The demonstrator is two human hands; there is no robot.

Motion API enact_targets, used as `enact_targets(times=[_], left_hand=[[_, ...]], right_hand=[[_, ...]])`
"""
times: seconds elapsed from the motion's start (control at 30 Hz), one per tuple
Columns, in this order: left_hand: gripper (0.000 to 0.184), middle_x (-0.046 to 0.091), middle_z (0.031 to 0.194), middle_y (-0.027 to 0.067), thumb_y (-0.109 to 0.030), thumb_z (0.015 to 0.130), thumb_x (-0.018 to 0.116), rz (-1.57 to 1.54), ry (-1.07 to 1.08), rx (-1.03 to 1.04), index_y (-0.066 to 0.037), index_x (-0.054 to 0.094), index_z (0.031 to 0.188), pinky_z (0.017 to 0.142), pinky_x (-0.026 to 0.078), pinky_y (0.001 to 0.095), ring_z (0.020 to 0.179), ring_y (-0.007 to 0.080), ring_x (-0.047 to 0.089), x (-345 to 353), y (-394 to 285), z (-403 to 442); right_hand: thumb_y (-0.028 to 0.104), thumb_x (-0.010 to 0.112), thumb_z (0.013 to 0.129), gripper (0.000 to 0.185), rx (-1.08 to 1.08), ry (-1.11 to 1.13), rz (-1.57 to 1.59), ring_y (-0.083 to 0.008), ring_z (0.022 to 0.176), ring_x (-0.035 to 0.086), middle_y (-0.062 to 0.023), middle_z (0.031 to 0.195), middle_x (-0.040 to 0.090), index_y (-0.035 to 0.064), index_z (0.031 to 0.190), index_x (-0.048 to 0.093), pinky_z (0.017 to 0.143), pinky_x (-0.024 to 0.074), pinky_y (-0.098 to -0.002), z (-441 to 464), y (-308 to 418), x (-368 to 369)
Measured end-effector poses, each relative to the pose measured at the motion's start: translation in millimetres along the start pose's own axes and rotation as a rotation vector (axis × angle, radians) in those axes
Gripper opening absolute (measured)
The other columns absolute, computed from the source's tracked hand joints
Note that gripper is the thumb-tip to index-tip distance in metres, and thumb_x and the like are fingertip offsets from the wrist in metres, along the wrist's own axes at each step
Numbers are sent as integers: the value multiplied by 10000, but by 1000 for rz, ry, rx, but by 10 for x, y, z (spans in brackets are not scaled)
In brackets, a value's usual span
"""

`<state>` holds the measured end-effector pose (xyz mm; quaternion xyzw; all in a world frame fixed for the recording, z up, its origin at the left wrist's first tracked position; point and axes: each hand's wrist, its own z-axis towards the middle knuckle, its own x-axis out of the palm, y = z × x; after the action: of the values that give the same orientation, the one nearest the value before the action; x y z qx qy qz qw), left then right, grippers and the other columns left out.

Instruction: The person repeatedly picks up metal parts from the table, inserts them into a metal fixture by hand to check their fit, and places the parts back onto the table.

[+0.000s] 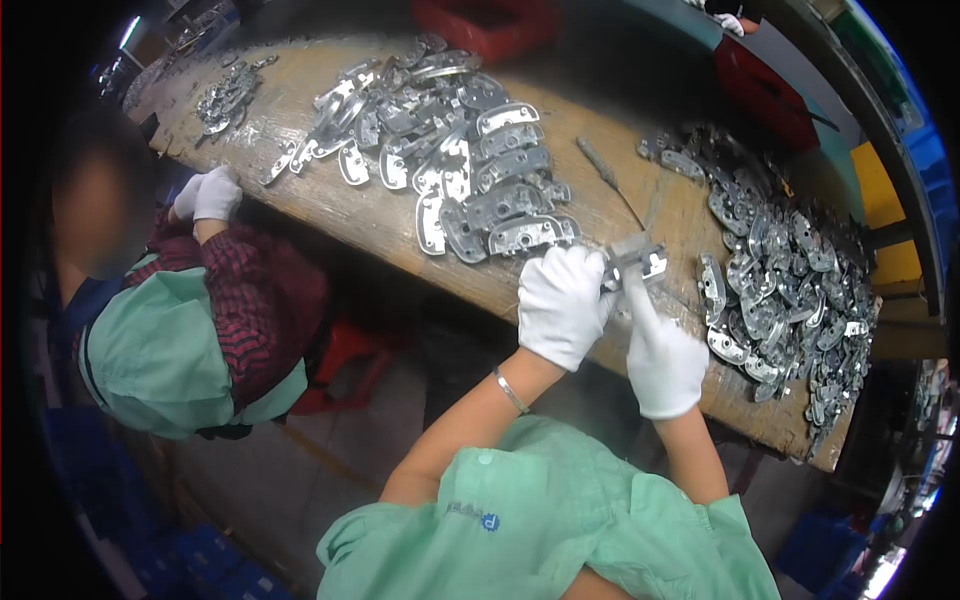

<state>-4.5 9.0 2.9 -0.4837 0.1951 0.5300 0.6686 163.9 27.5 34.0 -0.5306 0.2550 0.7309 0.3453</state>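
Note:
My left hand (563, 308), in a white glove, is closed around one end of a shiny metal casting (653, 264) at the table's near edge. My right hand (665, 360), also gloved in white, is closed, its index finger reaching up to the casting. A flat grey piece (630, 246) shows above that fingertip, slightly blurred; whether the right hand grips it I cannot tell. Just beyond lies a thin tool with a dark handle (598, 163), its narrow shaft pointing toward my hands.
Curved metal castings (510, 205) lie in rows and a heap left of my hands. Another large pile (780, 290) covers the table's right end. A co-worker in a green cap (160, 345) sits at the left. Red bins (485, 28) stand beyond the wooden table (330, 215).

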Motion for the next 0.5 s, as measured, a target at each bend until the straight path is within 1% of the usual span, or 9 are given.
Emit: enact_targets(times=[0.1, 0.17, 0.23, 0.3, 0.37, 0.43, 0.5], left_hand=[[359, 597, 874, 82, -300, 764, 842, 1, -11, -10, -92, 672, 1002, 729, 472, 455, 855, 322, 605, -13, -3, 35], [334, 613, 885, 85, -283, 768, 833, -25, -31, -3, -92, 674, 991, 731, 480, 455, 851, 320, 609, -16, -1, 16], [340, 615, 884, 84, -285, 765, 838, 8, 8, -10, -92, 673, 991, 731, 480, 451, 849, 321, 610, -6, -7, 0], [350, 601, 865, 83, -295, 762, 849, 14, -31, 3, -91, 663, 978, 720, 472, 453, 840, 324, 606, 1, 6, 42], [341, 590, 848, 82, -295, 765, 848, -3, 1, -13, -96, 656, 966, 711, 467, 457, 830, 323, 602, -24, 0, 48], [312, 620, 874, 102, -310, 817, 816, -10, -49, 14, -81, 651, 951, 714, 473, 451, 832, 313, 615, -40, -6, 29], [305, 622, 888, 103, -310, 821, 811, -5, -15, 4, -85, 647, 946, 712, 471, 455, 833, 311, 614, -19, -4, 10]], right_hand=[[127, 639, 945, 596, 4, 62, -32, -281, 473, 626, -58, 620, 595, 341, 1501, 606, 455, 495, -448, -79, 13, -103], [136, 646, 941, 603, 8, 41, -60, -279, 472, 625, -54, 621, 590, 341, 1507, 603, 455, 495, -445, -49, 26, -74], [136, 647, 938, 605, 7, 9, -52, -278, 473, 626, -48, 617, 585, 339, 1507, 605, 455, 498, -441, -19, 50, -38], [136, 646, 938, 610, -4, 29, -78, -279, 470, 624, -46, 618, 584, 341, 1511, 600, 451, 497, -436, -50, 42, -46], [138, 644, 941, 607, 0, 53, -57, -282, 468, 625, -47, 624, 587, 343, 1511, 597, 450, 500, -441, -95, 18, -90], [135, 645, 932, 618, -4, 31, -62, -282, 470, 630, -49, 628, 594, 341, 1512, 594, 449, 501, -443, -102, 13, -58], [132, 651, 915, 627, -1, 27, -92, -278, 471, 631, -50, 628, 600, 341, 1504, 601, 447, 497, -442, -35, 46, -11]])
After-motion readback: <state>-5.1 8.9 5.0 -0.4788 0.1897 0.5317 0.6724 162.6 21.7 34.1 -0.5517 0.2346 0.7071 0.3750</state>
